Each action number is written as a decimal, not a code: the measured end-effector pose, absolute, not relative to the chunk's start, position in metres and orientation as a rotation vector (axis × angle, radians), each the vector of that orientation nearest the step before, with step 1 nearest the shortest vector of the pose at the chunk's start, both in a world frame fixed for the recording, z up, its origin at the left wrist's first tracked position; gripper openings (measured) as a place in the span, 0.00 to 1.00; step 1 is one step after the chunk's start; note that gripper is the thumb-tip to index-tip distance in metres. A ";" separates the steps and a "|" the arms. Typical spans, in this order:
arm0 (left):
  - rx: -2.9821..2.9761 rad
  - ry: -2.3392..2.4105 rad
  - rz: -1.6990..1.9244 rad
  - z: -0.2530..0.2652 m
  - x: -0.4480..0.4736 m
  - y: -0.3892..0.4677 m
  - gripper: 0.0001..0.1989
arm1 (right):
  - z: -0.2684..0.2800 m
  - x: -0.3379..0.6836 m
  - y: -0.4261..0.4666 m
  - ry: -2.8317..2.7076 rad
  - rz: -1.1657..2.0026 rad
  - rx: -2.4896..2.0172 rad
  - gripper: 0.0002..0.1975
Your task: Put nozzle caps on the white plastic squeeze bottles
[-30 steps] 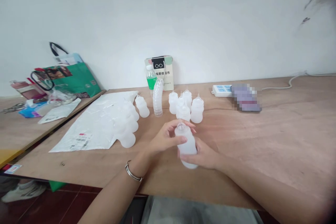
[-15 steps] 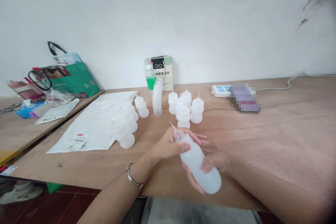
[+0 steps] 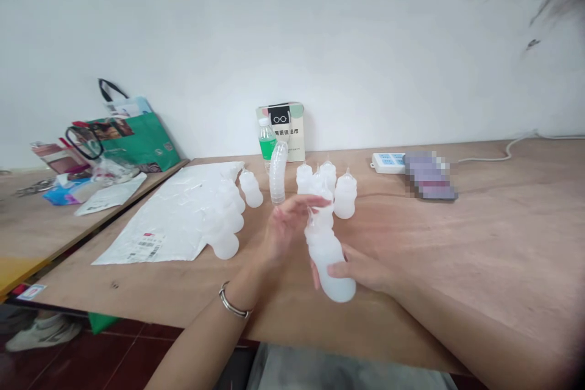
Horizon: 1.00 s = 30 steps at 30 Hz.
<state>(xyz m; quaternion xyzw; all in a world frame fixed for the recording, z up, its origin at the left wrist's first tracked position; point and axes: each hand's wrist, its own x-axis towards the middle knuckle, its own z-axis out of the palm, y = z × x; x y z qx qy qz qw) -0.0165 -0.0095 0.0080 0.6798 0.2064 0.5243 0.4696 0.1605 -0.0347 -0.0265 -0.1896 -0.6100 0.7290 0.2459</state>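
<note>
Head view: the frosted feeding bottle (image 3: 325,253) tilts, its clear teat (image 3: 310,217) pointing up and leftward, its long axis slanting down to the rounded base. The grip of the right hand (image 3: 361,268) wraps the bottle's lower body, above the counter (image 3: 461,244). The left hand (image 3: 291,222) has a wide grip, fingers extended beside the teat, contact unclear.

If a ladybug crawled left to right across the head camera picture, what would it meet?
Green bag → silver bracelet → curved clear stack → held bottle → white power strip → blurred purple thing → white cable.
</note>
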 end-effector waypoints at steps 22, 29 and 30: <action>1.881 1.876 1.761 0.066 -0.019 0.113 0.17 | -0.038 0.158 -0.027 -1.850 1.351 -0.961 0.16; 1.998 0.750 2.027 0.051 0.000 0.027 0.20 | -0.040 0.155 -0.026 -1.820 1.412 -0.932 0.15; 2.054 0.678 1.930 0.040 -0.001 0.017 0.19 | -0.040 0.155 -0.026 -1.820 1.406 -0.927 0.15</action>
